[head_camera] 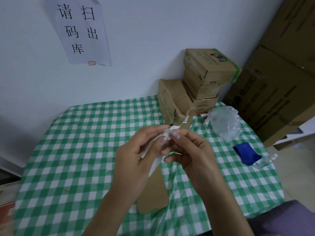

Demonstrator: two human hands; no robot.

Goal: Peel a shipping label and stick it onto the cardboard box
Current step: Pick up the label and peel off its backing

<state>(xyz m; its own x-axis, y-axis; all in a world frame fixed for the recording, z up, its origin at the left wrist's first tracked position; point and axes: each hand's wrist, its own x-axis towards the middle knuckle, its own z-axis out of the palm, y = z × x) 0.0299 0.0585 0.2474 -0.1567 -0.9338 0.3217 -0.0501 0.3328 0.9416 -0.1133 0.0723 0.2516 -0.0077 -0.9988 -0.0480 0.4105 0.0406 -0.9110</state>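
Hands above cardboard box [153,189] on bench [68,150]: left hand [134,160] and right hand [190,154] both pinching shipping label [157,161].

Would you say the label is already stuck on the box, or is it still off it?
Off it: both hands, left hand and right hand, hold the label above the box.

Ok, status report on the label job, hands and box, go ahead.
Both hands, left hand and right hand, pinching the label, raised above the table. Cardboard box lies flat beneath, no label on it yet. Nothing in the way.
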